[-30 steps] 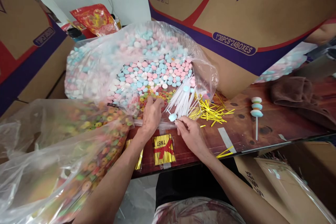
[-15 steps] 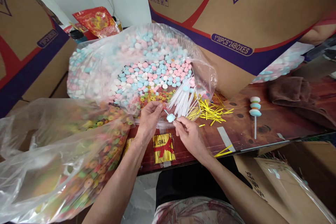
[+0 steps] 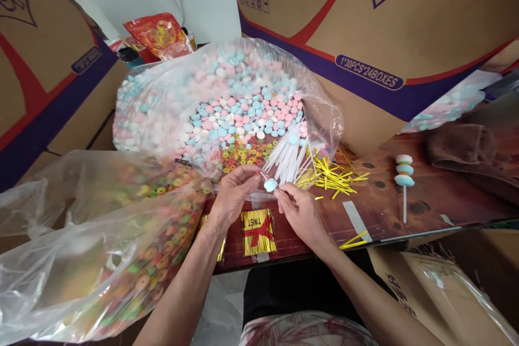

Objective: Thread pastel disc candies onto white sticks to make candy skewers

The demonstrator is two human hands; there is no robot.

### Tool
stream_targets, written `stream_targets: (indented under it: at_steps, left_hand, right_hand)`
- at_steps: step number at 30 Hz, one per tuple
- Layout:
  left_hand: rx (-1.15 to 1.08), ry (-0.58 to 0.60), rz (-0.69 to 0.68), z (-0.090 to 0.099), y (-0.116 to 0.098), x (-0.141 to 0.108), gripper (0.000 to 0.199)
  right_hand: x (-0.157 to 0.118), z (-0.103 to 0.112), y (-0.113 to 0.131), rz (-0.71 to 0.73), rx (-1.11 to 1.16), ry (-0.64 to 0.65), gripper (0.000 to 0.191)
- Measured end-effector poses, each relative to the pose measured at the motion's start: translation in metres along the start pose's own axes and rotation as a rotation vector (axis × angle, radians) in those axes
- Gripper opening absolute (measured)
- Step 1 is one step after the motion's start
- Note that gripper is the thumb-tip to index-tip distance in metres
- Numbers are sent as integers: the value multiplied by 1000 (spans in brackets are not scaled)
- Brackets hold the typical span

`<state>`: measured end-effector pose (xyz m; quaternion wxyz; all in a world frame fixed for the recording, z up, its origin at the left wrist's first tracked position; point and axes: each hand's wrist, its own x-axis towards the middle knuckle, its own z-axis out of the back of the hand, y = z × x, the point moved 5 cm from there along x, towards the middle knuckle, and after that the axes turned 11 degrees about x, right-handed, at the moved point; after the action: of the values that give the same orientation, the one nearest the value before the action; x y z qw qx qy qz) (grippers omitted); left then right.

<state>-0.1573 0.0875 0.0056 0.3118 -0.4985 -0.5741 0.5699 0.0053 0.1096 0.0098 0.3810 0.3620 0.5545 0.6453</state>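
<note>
My right hand (image 3: 300, 213) is closed, thumb and forefinger pinching a thin white lollipop stick below a pale blue candy (image 3: 270, 185) threaded on it. The stick's upper end points up and left toward my left hand (image 3: 239, 189). That hand's thumb and forefinger are pinched at the stick's tip, with a small reddish candy partly hidden between them. Just beyond my hands lie loose white sticks (image 3: 286, 157) and small coloured ring candies (image 3: 245, 154). Pink, blue and white candies (image 3: 243, 113) spill from a big clear bag (image 3: 324, 97).
Gold twist ties (image 3: 336, 175) lie right of the sticks. A finished candy stick (image 3: 404, 181) rests farther right, near a brown cloth (image 3: 462, 148). A twist-tie packet (image 3: 258, 232) sits at the front edge. A bag of ring candies (image 3: 141, 248) is at left; large cartons (image 3: 316, 38) stand behind.
The view has shifted slightly, moving everything right in the picture. My fingertips remain pinched by the blue candy, with the left ones still at the stick's tip.
</note>
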Motion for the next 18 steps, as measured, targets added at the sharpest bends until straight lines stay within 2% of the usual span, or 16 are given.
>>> stream_targets:
  at_steps: [2,4,6,9,11,12,16,18]
  left_hand:
    - [43,-22,-39,3,0,0,30]
    - [130,-107,-102,11,-5,0,29]
    - [268,-247,-186,25,-19,-3,28]
    - [596,-513,-322,54,-55,-9,26]
    - [866,-712,-372,75,-79,-10,25]
    - [974,-760,-356,83,-87,-7,24]
    - [1158,-711,-192,108,-89,17,25]
    - [1189,-720,-184,112,-85,21,27]
  right_hand:
    - [-1,-2,-1,3,12,18,31]
    - [-3,-2,-2,8,22,21,30]
    - [-4,-2,-5,16,22,15,31]
    - [-6,-1,-9,31,16,19,32]
    - [-7,-1,-11,38,11,23,32]
    - [-8,-1,-12,40,3,24,32]
    - [-9,-1,-10,45,-39,21,33]
    - [-10,0,-9,44,-45,20,33]
